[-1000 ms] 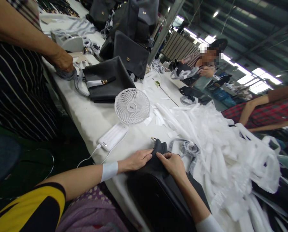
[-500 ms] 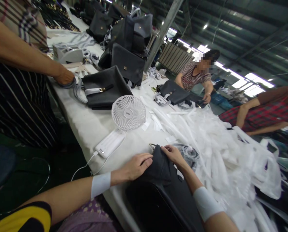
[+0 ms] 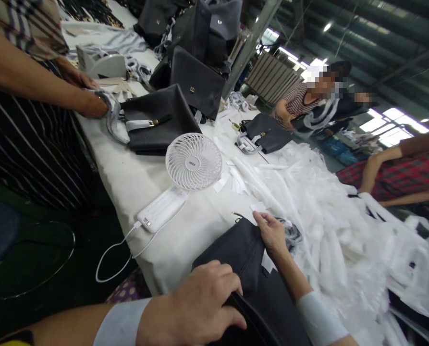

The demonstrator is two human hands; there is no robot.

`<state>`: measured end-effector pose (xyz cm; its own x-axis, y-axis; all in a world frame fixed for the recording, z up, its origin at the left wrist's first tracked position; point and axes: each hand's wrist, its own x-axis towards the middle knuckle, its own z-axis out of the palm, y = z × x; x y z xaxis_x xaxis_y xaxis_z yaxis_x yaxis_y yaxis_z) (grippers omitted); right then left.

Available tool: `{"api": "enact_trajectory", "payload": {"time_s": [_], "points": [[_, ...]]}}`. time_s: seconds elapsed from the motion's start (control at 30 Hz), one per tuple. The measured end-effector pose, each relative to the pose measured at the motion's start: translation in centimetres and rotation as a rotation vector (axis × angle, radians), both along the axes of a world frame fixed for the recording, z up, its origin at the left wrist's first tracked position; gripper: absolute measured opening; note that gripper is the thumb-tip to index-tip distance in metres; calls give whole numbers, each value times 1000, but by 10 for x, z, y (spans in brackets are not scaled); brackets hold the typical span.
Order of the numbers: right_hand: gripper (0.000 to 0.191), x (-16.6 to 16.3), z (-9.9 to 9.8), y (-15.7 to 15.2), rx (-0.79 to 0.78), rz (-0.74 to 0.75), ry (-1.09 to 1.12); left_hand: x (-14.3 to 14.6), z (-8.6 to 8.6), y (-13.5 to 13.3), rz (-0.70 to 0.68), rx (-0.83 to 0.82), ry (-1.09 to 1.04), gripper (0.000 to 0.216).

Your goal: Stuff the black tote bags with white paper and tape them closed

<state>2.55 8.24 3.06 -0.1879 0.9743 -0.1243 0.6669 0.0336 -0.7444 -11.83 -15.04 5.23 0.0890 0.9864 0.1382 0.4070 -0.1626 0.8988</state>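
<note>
A black handbag [image 3: 232, 245] lies at the table's near edge, its dark opening facing me. My left hand [image 3: 203, 302] is at that opening, its fingers curled over the rim and the thumb lower down; the fingertips' grip is partly hidden. Up at the far right corner, my right hand [image 3: 272, 233] pinches the bag's edge between thumb and fingers. A white tag [image 3: 268, 262] sits on the bag beside my right wrist. Just beyond that hand lies a coiled, plastic-wrapped grey strap [image 3: 291, 233]. A small gold-coloured metal piece [image 3: 237, 214] sticks up at the bag's far end.
A white fan [image 3: 193, 162] stands ahead, with a cabled white power bank [image 3: 162, 209] by it. White plastic wrapping [image 3: 329, 211] heaps up on the right. Black bags [image 3: 198, 84] are piled behind. A co-worker's hand [image 3: 95, 105] holds a wrapped strap at left; other people work at right.
My left hand has moved from the bag's far end back to its opening. My right hand stays at the far corner. Across the table, a co-worker has lifted a black bag.
</note>
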Motion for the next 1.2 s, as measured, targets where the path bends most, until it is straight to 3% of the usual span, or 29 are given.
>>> {"api": "enact_trajectory", "payload": {"time_s": [0.07,0.13,0.33,0.4,0.5,0.57,0.67,0.77,0.83,0.9,1.03,1.2], "points": [[49,8,4,3,-6,-30,-24,-13,1,-6,56,35,-93,23],[50,21,14,4,-62,44,-24,-30,6,-13,98,17,-173,22],[62,47,70,1,-326,675,-122,-74,18,-17,-100,-167,-291,19],[60,42,82,0,-264,801,-268,-79,24,-10,-152,-224,-281,23],[46,30,85,-1,-121,908,-382,-79,36,9,-143,-359,-163,41],[35,24,81,-1,-71,951,-382,-75,44,23,-150,-396,3,56],[23,21,76,1,19,989,-395,-66,54,40,-285,-375,268,74],[16,21,74,4,99,981,-406,-57,60,52,-434,-397,450,82],[10,22,72,7,109,955,-407,-55,62,57,-458,-438,511,84],[7,24,68,10,104,926,-417,-56,62,60,-454,-493,530,69],[2,36,61,14,145,905,-426,-65,59,55,-463,-568,458,10],[6,48,72,6,409,1020,-431,-70,49,43,-235,-507,224,10]]}}
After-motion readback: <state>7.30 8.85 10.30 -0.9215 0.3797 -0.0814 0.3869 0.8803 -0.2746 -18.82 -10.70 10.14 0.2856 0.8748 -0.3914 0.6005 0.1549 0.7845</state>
